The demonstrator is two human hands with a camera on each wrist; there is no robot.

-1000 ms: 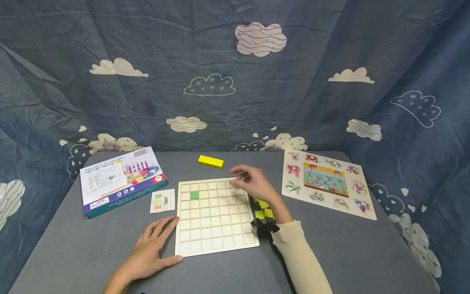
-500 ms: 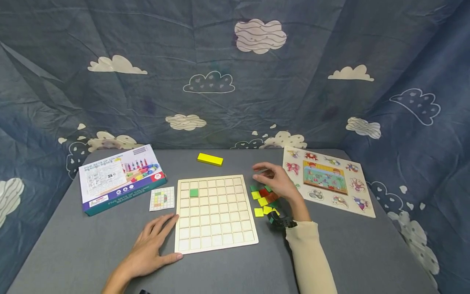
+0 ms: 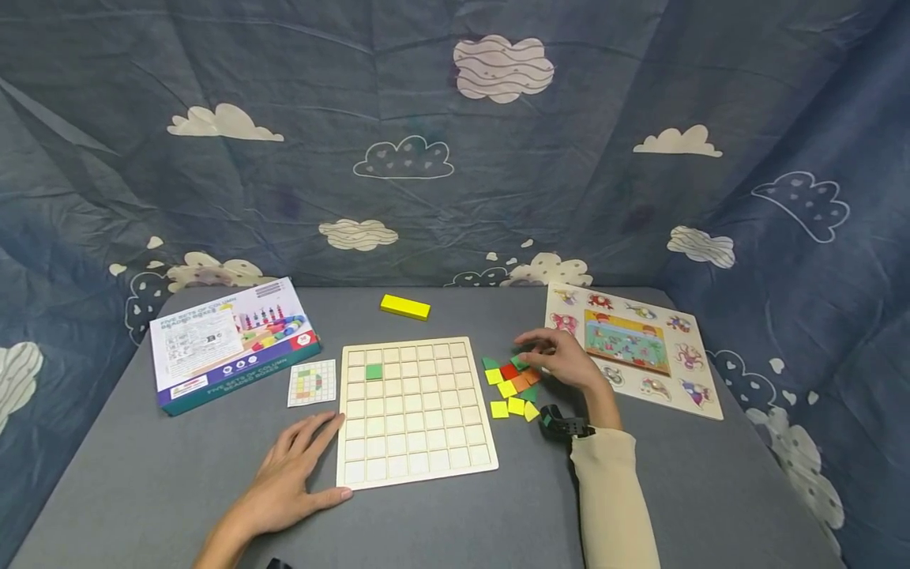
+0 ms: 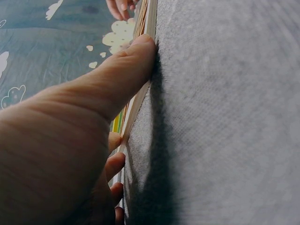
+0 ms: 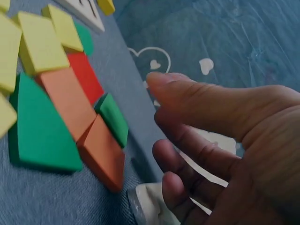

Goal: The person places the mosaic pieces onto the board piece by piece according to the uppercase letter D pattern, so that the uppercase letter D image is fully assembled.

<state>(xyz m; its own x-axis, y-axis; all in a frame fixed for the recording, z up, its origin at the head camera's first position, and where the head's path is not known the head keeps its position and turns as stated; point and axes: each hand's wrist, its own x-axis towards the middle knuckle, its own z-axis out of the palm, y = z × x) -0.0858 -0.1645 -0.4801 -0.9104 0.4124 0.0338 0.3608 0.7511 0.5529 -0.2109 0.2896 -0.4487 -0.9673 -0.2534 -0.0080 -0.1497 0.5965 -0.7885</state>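
Observation:
In the head view my left hand (image 3: 280, 478) rests at the wooden grid board's (image 3: 419, 482) lower left corner, fingers spread, touching its edge. The left wrist view shows the thumb (image 4: 126, 65) lying against that edge. One green square (image 3: 374, 371) sits in the board's upper left part. To the right of the board my right hand (image 3: 569, 363) hovers beside a loose group of tiles, with nothing seen between its loosely bent fingers. Close by lie a green tile (image 5: 112, 119), an orange tile (image 5: 103, 154), a red tile (image 5: 85, 77) and several yellow tiles (image 5: 40, 42).
A small pattern card (image 3: 312, 384) lies left of the board, near a boxed bead set (image 3: 235, 344). Behind the board lies a yellow block (image 3: 405, 307). A sea-animal puzzle board (image 3: 640, 399) sits at the back right. A patterned curtain (image 3: 426, 95) hangs around the table.
My right hand has moved right, from over the board's upper right corner to beside the tiles, uncovering them. My left hand has stayed at the board's edge.

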